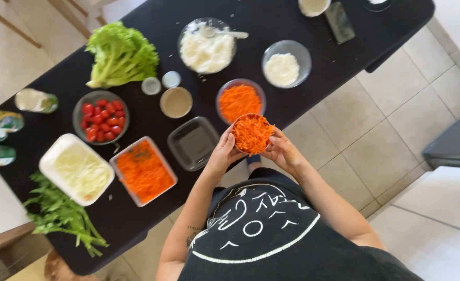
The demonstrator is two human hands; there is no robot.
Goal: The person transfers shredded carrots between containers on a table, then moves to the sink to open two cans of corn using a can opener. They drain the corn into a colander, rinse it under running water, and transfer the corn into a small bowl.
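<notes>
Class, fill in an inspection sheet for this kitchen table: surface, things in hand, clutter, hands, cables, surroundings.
Surface: black table, crowded.
Things in hand: small bowl of grated carrot, held above the table edge.
Clutter: lettuce, cherry tomatoes, empty glass dish, carrot bowl, white-filled bowls, greens.
Hands: left hand and right hand cup the small bowl.
Cables: nothing seen.
Surroundings: pale tiled floor.

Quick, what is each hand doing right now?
Left hand: fingers cupped around the small round bowl of grated orange carrot, holding it.
Right hand: fingers cupped on the same bowl's other side, holding it too.
</notes>
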